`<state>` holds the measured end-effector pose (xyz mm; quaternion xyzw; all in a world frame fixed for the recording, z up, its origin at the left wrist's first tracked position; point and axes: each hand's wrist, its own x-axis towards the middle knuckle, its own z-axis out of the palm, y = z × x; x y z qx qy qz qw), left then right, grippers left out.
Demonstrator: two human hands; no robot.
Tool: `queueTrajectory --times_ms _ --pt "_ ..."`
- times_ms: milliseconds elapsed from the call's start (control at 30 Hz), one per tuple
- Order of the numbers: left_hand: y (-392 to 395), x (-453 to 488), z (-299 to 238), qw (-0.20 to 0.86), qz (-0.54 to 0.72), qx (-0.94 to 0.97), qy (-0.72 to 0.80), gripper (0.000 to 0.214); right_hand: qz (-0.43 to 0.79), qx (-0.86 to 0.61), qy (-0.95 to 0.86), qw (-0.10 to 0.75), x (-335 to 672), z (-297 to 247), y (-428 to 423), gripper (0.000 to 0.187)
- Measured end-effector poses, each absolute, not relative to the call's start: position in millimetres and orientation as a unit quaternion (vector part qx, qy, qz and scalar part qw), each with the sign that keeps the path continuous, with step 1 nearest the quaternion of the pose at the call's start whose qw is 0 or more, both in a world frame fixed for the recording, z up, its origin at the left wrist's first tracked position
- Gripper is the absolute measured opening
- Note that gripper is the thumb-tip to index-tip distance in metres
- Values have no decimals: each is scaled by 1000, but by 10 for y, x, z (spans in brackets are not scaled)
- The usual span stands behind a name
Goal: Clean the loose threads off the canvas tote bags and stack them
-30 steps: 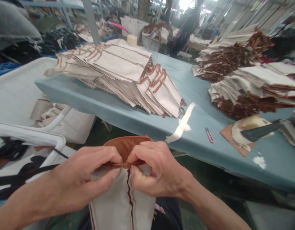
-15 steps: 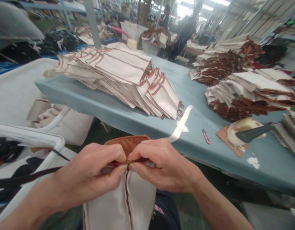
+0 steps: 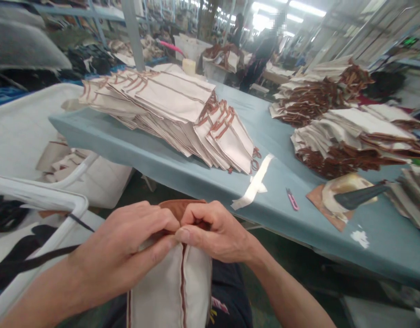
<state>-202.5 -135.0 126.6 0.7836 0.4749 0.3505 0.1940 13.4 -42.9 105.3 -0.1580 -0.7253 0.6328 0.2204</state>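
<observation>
A cream fabric bag piece (image 3: 162, 291) with a brown-edged seam down its middle hangs over my lap. Its brown upper edge (image 3: 177, 207) shows behind my fingers. My left hand (image 3: 138, 241) pinches the top edge at the seam from the left. From the right, my right hand (image 3: 210, 230) pinches the same spot, its thumb lying across the seam top. The thumbs and fingertips of both hands meet there, and the exact bit of cloth between them is hidden.
Stacked cream panels (image 3: 175, 98) lie on the blue table (image 3: 155, 159). A white strip (image 3: 254, 182), pink thread snips (image 3: 292, 199) and a glue-smeared pot with brush (image 3: 346, 196) sit nearer me. More brown-edged piles (image 3: 349, 141) lie right. White bins (image 3: 56, 196) stand left. A person (image 3: 262, 57) is in the background.
My right hand has drawn slightly left and its thumb now lies over the seam top. The bag piece looks narrower between my hands. Both hands still pinch its edge.
</observation>
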Motion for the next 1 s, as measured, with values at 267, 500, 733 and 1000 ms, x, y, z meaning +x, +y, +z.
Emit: queueTrajectory --times_ms 267,500,733,1000 --pt "-1133 -2309 1191 440 404 660 457 52 525 -198 -768 310 511 1142 -354 43" --pt "-1183 -2151 1170 485 361 668 435 43 460 -291 -806 234 604 690 -211 25" --pt "-1199 -2069 1206 496 348 629 487 27 480 -275 -801 229 409 577 -204 25" --pt "-1185 -1993 1222 516 341 591 518 29 484 -284 -798 221 445 536 -183 25"
